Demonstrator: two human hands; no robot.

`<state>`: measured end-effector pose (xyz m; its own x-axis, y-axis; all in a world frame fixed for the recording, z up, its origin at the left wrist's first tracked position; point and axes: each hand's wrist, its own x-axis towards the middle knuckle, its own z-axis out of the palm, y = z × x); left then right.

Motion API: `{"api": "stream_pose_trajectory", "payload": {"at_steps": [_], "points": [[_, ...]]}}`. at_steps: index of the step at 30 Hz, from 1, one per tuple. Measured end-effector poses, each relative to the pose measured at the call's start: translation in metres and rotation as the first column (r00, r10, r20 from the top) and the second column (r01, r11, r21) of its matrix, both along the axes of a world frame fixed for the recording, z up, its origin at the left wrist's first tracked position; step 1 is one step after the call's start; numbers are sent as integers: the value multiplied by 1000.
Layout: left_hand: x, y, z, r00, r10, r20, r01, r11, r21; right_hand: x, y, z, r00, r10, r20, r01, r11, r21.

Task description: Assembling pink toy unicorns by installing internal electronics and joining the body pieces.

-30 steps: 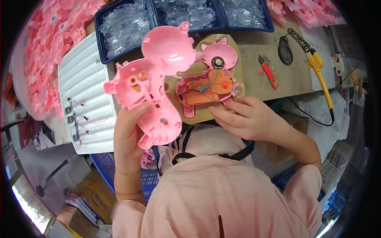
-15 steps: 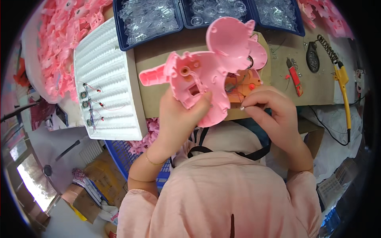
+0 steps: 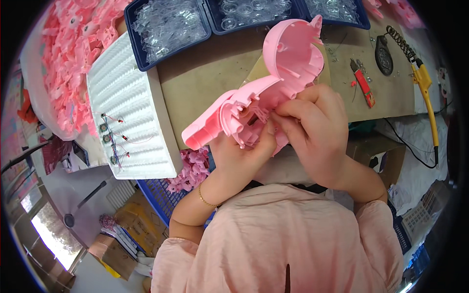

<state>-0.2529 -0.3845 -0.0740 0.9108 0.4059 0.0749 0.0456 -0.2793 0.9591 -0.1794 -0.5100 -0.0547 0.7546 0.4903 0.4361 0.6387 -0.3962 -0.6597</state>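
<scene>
A hollow pink plastic toy shell (image 3: pixel 293 58), shaped like half a figure with a rounded head end, is held tilted over the front of the bench, its inner ribs and posts showing. My left hand (image 3: pixel 239 156) is closed around its lower edge, thumb on the inner side. Inside the shell's middle, my right hand (image 3: pixel 317 132) pinches with its fingertips close to the left thumb. Whatever lies between those fingertips is hidden.
Blue trays (image 3: pixel 171 34) of clear plastic parts line the back. A white ridged foam block (image 3: pixel 132 107) carrying small wired parts stands left, beside heaped pink pieces (image 3: pixel 78 63). A red-handled cutter (image 3: pixel 362 85) and a yellow soldering iron (image 3: pixel 426 97) are at right.
My right hand, which held a small shiny piece beside the shell, has moved left and into it. The shell has turned in my left hand, its arm-like end swinging down.
</scene>
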Motion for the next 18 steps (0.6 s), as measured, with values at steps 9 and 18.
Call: {"api": "stream_pose_trajectory", "payload": {"at_steps": [9, 18], "points": [[5, 4, -1, 997, -42, 58, 33, 989, 142, 6, -1, -2, 997, 56, 59, -54, 998, -36], [12, 12, 12, 976, -183, -118, 194, 977, 90, 7, -8, 4, 997, 51, 59, -38, 981, -192]]}}
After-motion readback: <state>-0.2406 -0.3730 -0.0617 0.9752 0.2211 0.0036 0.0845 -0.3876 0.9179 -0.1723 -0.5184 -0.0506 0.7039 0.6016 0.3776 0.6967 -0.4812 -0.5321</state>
